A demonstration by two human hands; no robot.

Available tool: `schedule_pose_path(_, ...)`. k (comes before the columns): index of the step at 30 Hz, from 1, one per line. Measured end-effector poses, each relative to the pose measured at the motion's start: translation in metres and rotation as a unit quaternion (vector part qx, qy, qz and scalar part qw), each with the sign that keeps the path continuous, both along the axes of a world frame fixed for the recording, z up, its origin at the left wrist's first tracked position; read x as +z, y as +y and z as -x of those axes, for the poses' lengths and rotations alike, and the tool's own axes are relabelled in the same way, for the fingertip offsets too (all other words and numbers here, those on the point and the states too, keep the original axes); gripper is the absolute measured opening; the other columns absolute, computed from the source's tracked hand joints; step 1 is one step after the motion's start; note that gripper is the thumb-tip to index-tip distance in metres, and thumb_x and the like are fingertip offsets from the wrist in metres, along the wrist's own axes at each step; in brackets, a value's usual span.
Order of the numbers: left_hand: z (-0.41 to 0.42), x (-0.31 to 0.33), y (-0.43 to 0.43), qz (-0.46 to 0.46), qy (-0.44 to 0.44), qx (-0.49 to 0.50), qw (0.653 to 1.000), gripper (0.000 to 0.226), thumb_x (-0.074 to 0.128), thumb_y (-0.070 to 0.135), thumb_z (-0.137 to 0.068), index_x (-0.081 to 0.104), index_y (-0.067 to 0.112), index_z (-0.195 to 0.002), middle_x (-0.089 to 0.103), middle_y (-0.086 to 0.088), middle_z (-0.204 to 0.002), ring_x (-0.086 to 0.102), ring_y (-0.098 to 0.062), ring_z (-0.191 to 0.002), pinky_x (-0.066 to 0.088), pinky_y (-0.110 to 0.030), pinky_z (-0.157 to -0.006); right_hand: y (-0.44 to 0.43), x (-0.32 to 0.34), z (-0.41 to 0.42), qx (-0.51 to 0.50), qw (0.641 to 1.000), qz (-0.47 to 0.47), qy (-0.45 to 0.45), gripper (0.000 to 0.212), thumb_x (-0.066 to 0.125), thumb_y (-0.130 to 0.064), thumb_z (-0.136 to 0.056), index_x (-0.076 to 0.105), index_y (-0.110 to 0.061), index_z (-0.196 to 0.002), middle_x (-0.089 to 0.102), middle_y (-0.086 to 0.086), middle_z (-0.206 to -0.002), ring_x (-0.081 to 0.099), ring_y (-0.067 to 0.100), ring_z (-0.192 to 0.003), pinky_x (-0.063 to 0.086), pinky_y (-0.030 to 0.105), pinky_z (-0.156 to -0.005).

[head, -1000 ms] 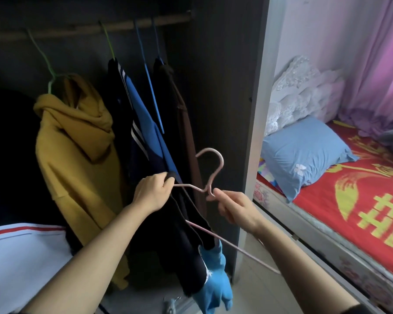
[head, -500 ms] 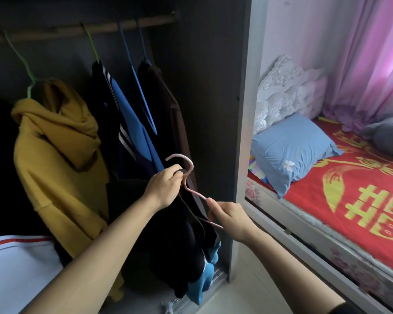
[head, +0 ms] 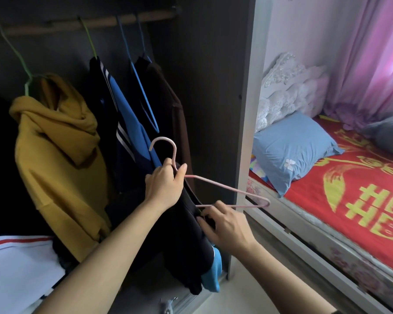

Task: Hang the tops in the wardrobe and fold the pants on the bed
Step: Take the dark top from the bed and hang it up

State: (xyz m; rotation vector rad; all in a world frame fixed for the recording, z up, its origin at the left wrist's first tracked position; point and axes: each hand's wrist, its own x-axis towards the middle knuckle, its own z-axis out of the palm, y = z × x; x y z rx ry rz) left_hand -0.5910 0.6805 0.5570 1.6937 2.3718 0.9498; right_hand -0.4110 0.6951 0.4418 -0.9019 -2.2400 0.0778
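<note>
Holding the pink hanger (head: pixel 225 189) by its neck, just under the hook, your left hand (head: pixel 163 186) has its fingers (head: pixel 167 163) curled round the wire. The hanger's long axis slants from that grip down and to your right, toward the bed (head: pixel 361 211). Its far shoulder pokes out bare past the wardrobe's side panel (head: pixel 247 109).

The dark top (head: pixel 186 241) hangs below and between your hands, bunched, with a blue part showing at its lower end. It seems to be on the left side of the hanger only, though the fabric is too dark to be sure.

Your right hand (head: pixel 229 227) is the nearer one to the work. It sits just beneath the hanger's lower bar, with the fingertips pinching a fold of the dark cloth. From that pinch the bare shoulder of the hanger lies up and to the right, close by. So the next move is probably to draw the cloth that way, along the wire and over the tip.

The rail (head: pixel 55 27) is well above the hook and to its left, with an empty blue hanger (head: pixel 143 94) in between.
</note>
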Motion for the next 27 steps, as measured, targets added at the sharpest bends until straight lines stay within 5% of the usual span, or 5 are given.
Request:
schedule_pose_path(3,-0.001,0.015,0.003,-0.039,-0.039,-0.004,0.998,0.033,0.04,0.047,-0.1,0.05,0.016,-0.095,0.065,0.0,-0.086,0.063,-0.027,-0.092,0.042,-0.05,-0.098,0.001,-0.021,0.001,-0.025,0.978,0.156,-0.135,0.048,0.039,-0.053,-0.098,0.048,-0.026,-0.136,0.062,-0.005,-0.12,0.067,0.022,-0.095,0.054,0.036,-0.072)
schedule_pose_path(7,0.001,0.029,0.004,-0.068,-0.053,-0.018,0.996,0.029,0.041,0.045,-0.1,0.049,0.018,-0.094,0.059,0.007,-0.076,0.061,-0.019,-0.084,0.046,-0.051,-0.095,0.012,-0.031,-0.003,-0.03,0.945,0.264,-0.193,0.037,0.035,-0.054,-0.1,0.046,-0.022,-0.116,0.065,0.003,-0.109,0.064,0.029,-0.092,0.051,0.039,-0.071)
schedule_pose_path(18,0.062,-0.01,0.0,0.076,0.171,0.0,0.982,0.034,0.038,0.041,-0.102,0.048,0.013,-0.118,0.054,0.0,-0.089,0.057,-0.029,-0.098,0.034,-0.046,-0.088,0.047,-0.002,-0.057,-0.057,0.981,0.133,-0.126,0.037,0.043,-0.057,-0.096,0.059,-0.023,-0.091,0.049,-0.009,-0.089,0.054,0.013,-0.077,0.038,0.023,-0.062)
schedule_pose_path(24,0.033,-0.015,0.001,0.029,0.185,-0.095,0.978,0.028,0.039,0.045,-0.101,0.04,0.02,-0.088,0.049,0.007,-0.075,0.059,-0.026,-0.086,0.04,-0.042,-0.082,0.046,0.029,-0.023,0.013,0.994,0.074,-0.075,0.042,0.041,-0.057,-0.1,0.06,-0.03,-0.126,0.052,-0.009,-0.092,0.056,0.013,-0.088,0.043,0.023,-0.072)
schedule_pose_path(27,0.023,-0.012,-0.005,-0.007,0.199,-0.125,0.972,0.033,0.036,0.047,-0.1,0.041,0.017,-0.087,0.047,0.004,-0.074,0.059,-0.025,-0.075,0.044,-0.037,-0.071,0.046,0.044,-0.005,0.029,0.995,0.012,-0.091,0.04,0.042,-0.058,-0.1,0.067,-0.032,-0.116,0.046,-0.008,-0.083,0.052,0.013,-0.077,0.034,0.023,-0.064)
